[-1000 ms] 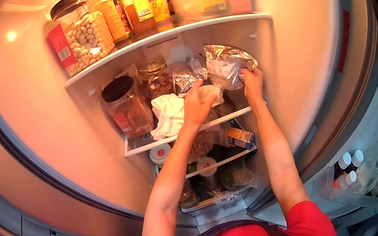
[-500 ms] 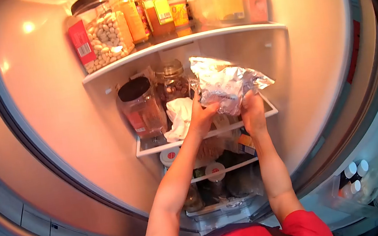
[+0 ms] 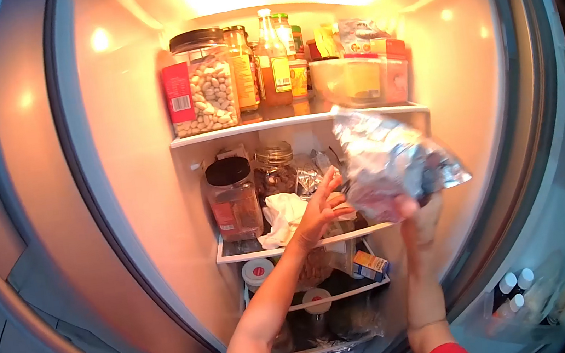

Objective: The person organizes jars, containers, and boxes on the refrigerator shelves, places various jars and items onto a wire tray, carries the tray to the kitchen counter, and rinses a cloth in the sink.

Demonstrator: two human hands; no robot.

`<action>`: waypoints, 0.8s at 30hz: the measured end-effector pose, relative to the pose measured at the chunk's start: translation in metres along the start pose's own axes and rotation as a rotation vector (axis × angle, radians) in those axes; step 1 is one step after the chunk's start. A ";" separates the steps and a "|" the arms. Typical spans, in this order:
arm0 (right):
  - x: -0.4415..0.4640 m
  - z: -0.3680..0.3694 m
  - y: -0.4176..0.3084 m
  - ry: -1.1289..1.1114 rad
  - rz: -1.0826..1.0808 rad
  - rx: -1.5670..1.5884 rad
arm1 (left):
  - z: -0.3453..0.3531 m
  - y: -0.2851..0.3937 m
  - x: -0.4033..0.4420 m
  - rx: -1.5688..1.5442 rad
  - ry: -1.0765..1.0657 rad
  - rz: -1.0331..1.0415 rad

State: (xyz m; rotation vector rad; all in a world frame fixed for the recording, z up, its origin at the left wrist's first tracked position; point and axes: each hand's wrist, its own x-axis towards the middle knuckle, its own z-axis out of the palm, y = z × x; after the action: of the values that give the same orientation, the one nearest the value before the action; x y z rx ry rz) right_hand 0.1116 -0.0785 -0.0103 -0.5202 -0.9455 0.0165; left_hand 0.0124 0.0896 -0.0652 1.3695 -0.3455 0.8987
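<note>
My right hand point(image 3: 421, 212) grips the lower edge of a crumpled silver foil package point(image 3: 388, 162), held up in front of the fridge shelves and slightly blurred. Just left of it, my left hand point(image 3: 323, 212) is empty with its fingers apart. Behind the left hand, on the middle shelf, lie a white cloth point(image 3: 284, 217) and another foil-wrapped item point(image 3: 309, 179). A black-lidded plastic jar point(image 3: 233, 201) and a glass jar point(image 3: 275, 170) stand to their left.
The top shelf point(image 3: 290, 125) bears a large jar of white nuts point(image 3: 210, 89), bottles and a plastic container point(image 3: 348, 82). Lower shelves hold a small carton point(image 3: 370, 265) and white-lidded jars. The open door's bin point(image 3: 524, 330) with white-capped bottles is at lower right.
The foil package has come off the middle shelf and out toward me, to the right. My left hand touched it half a second ago and is now apart from it. The view has tilted up.
</note>
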 end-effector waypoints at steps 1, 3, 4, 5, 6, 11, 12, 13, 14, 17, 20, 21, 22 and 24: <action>0.015 -0.003 -0.008 -0.034 -0.082 -0.099 | -0.003 0.000 0.000 -0.017 -0.005 -0.002; 0.052 0.013 -0.024 -0.079 -0.245 -0.162 | -0.011 -0.006 0.003 0.042 -0.027 -0.035; 0.074 0.031 -0.033 -0.091 -0.326 -0.124 | -0.012 -0.008 0.003 0.106 -0.047 -0.075; 0.089 0.055 -0.048 -0.144 -0.320 -0.138 | -0.009 -0.010 0.003 0.184 -0.027 -0.044; 0.113 0.074 -0.047 -0.192 -0.376 -0.191 | -0.009 -0.011 0.005 0.185 -0.028 -0.041; 0.198 0.143 -0.030 -0.369 -0.479 -0.781 | 0.000 0.008 0.020 0.537 0.067 0.183; 0.209 0.147 -0.017 -0.481 -0.473 -0.799 | 0.002 0.014 0.021 0.619 0.060 0.212; 0.218 0.152 0.002 -0.504 -0.621 -0.691 | 0.001 0.018 0.019 0.620 0.062 0.215; 0.224 0.156 0.015 -0.477 -0.700 -0.788 | 0.000 0.021 0.018 0.680 0.071 0.196; 0.240 0.168 0.043 -0.383 -0.619 -0.980 | -0.017 0.011 -0.001 0.796 0.122 0.166; 0.261 0.173 0.047 -0.286 -0.490 -1.014 | -0.039 0.002 -0.011 0.980 0.195 0.142; 0.276 0.176 0.058 -0.224 -0.421 -1.045 | -0.043 -0.004 -0.012 1.012 0.196 0.178; 0.277 0.176 0.059 -0.224 -0.417 -1.044 | -0.041 -0.005 -0.014 1.045 0.194 0.207; 0.281 0.176 0.059 -0.344 -0.307 -1.030 | -0.042 -0.009 -0.015 1.069 0.173 0.240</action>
State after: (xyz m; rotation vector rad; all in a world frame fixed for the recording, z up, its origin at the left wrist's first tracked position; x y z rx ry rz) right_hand 0.1541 0.1128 0.2631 -1.3393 -1.3364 -0.7095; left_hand -0.0020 0.1243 -0.0909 2.2202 0.1594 1.4954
